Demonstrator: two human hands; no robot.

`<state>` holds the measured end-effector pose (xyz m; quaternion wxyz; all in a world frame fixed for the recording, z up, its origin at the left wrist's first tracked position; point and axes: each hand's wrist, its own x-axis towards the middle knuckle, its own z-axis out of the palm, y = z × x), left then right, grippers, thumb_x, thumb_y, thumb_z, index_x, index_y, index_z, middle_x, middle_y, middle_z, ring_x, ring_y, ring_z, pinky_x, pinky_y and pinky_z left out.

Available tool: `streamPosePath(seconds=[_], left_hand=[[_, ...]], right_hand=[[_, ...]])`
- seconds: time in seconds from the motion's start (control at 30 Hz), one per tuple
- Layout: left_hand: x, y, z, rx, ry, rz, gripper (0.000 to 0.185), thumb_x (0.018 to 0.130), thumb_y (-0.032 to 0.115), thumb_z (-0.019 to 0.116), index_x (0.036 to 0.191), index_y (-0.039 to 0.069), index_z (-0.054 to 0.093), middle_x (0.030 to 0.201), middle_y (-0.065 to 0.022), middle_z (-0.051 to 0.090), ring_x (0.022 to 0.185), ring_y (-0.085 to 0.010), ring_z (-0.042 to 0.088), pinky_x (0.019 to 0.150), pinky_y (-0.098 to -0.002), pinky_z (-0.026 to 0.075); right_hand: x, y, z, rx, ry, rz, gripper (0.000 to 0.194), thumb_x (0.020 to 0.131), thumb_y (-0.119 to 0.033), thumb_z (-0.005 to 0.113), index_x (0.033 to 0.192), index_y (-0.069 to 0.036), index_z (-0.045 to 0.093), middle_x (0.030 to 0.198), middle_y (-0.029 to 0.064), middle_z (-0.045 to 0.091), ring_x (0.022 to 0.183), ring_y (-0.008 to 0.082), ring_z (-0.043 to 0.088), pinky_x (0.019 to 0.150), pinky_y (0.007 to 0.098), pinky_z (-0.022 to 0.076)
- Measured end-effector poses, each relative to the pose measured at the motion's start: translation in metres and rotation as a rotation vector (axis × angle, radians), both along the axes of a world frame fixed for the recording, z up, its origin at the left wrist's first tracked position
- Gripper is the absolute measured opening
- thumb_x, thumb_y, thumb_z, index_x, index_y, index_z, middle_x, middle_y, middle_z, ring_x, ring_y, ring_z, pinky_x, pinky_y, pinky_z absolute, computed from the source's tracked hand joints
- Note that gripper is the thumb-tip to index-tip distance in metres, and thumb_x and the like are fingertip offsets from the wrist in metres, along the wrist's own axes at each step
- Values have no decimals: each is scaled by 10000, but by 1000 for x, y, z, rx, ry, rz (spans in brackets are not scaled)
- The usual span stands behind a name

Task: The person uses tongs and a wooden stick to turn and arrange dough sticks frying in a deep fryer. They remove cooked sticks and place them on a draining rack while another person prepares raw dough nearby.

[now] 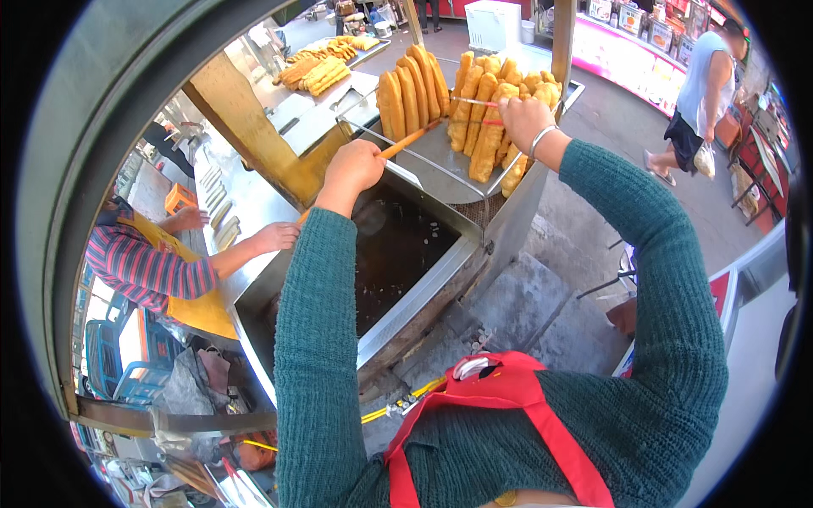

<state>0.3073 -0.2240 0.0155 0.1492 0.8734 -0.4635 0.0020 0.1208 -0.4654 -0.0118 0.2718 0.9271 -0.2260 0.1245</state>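
My left hand (353, 166) is closed around a long wooden stick (406, 138), whose far end reaches the upright fried dough sticks (411, 92) in the wire rack (438, 166). My right hand (526, 124) is closed on a thin tool with a metal shaft and red part (475, 101), perhaps tongs or a skewer; its tip lies between the two groups of dough sticks. Beside my right fingers stand paler, knobbly dough sticks (486, 143) in the same rack. Below my left hand is a metal fryer vat (413, 254) of dark oil.
A co-worker's hand (277, 236) is beside the vat's left edge. Raw dough strips (216, 197) lie on the metal counter (248, 190). More fried dough (324, 75) is on a table behind. A wooden post (241, 108) stands left of the rack. A passer-by (702, 95) walks at right.
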Motion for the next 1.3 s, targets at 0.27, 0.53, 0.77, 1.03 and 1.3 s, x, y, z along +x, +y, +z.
streamPosePath(seconds=[0.27, 0.53, 0.77, 1.03, 1.3], left_hand=[[-53, 34, -2, -103, -111, 54, 175, 820, 204, 598, 906, 79, 685, 840, -163, 659, 826, -346, 629, 737, -437, 500], [-88, 71, -3, -142, -74, 140, 232, 824, 184, 604, 1009, 56, 659, 881, -207, 642, 852, -377, 613, 756, -437, 484], [-137, 108, -13, -338, -110, 108, 199, 829, 176, 598, 1000, 80, 627, 770, -203, 628, 736, -395, 610, 648, -472, 488], [-167, 142, -36, -396, -55, 86, 294, 825, 145, 619, 1103, 49, 623, 834, -188, 644, 714, -353, 628, 632, -422, 505], [-182, 152, -37, -431, 25, 54, 293, 818, 110, 637, 1100, 32, 629, 892, -217, 647, 771, -359, 634, 695, -384, 504]], right_hand=[[-19, -7, 9, -32, -30, -11, 206, 837, -97, 533, 1035, -39, 537, 907, 116, 614, 773, 249, 657, 614, 344, 529], [-59, 51, 57, 63, 119, -42, 176, 779, -126, 610, 940, -65, 646, 911, 84, 662, 816, 240, 665, 654, 338, 526], [-34, 68, 45, 50, 443, 7, 130, 715, -153, 669, 829, -109, 713, 831, 58, 695, 802, 231, 677, 629, 340, 528], [-42, 61, 51, 100, 427, -119, 188, 739, -152, 671, 918, -115, 715, 946, 62, 688, 902, 221, 660, 682, 334, 525], [-110, 63, 80, 125, 162, -180, 177, 771, -168, 637, 926, -93, 683, 907, 82, 680, 861, 242, 662, 712, 346, 524]])
